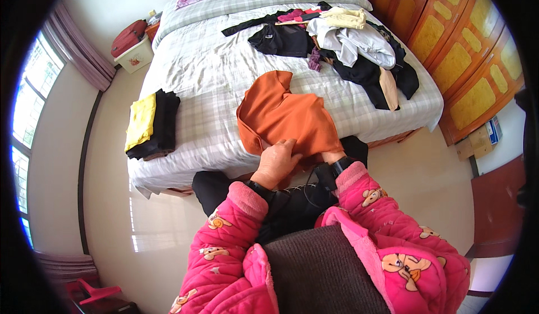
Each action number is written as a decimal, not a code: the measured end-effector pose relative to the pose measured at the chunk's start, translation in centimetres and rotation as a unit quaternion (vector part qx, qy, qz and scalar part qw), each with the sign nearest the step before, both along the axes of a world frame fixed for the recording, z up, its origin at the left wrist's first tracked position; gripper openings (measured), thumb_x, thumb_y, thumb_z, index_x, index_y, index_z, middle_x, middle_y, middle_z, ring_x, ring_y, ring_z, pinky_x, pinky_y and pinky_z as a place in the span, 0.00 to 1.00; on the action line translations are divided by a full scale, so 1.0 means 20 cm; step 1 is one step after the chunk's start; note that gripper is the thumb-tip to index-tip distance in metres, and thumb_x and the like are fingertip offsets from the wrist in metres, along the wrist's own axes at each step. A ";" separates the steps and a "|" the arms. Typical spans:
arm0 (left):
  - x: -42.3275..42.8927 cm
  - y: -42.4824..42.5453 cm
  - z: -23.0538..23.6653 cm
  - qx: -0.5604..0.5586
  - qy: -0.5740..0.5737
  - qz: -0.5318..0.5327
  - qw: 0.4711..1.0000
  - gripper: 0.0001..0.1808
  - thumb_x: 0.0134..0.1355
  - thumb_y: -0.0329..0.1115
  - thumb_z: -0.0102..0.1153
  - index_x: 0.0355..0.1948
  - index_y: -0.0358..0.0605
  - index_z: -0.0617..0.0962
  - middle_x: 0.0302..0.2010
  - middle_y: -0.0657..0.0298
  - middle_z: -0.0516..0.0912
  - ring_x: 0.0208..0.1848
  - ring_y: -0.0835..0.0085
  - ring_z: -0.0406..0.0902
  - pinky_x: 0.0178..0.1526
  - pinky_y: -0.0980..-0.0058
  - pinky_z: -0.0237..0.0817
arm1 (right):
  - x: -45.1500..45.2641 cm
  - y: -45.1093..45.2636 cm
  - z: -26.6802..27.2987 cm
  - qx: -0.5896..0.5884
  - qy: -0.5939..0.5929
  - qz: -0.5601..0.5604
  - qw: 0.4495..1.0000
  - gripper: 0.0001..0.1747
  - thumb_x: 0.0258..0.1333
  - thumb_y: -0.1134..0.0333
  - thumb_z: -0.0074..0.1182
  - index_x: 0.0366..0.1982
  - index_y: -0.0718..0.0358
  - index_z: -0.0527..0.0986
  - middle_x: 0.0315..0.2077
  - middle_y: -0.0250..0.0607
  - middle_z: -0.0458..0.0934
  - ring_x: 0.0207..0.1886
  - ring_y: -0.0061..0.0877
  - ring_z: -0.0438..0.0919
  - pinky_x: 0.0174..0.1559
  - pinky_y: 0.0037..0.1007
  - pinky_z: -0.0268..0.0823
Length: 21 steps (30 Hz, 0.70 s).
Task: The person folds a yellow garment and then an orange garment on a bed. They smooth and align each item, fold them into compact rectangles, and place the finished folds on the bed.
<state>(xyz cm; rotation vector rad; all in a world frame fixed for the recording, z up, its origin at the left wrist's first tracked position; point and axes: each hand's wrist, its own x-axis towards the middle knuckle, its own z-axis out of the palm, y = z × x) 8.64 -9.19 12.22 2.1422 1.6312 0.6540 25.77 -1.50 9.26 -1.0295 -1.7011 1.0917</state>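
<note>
An orange cloth garment (286,116) lies partly bunched at the front edge of the bed, its near part hanging towards my lap. My left hand (278,162) grips its near edge, with the thumb and fingers on the cloth. The wrist of my right hand (334,156) shows at the garment's near right corner, while the fingers are hidden under the fabric. To the left, a folded yellow garment (141,120) rests on a stack of folded dark clothes (165,124).
A heap of loose clothes, including a white garment (349,42) and a black one (280,40), covers the bed's right side. Wooden wardrobes (454,48) line the right wall. On the left floor, a white box (134,55) carries a red bag (129,37).
</note>
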 end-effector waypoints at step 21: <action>0.01 0.11 -0.07 0.011 -0.014 -0.012 1.000 0.24 0.56 0.39 0.62 0.53 0.41 0.76 0.42 0.45 0.82 0.41 0.46 0.80 0.42 0.57 0.73 | -0.06 -0.11 0.01 0.116 -0.094 0.043 0.988 0.30 0.61 0.62 0.52 0.63 0.64 0.65 0.61 0.47 0.68 0.64 0.32 0.67 0.63 0.31 0.62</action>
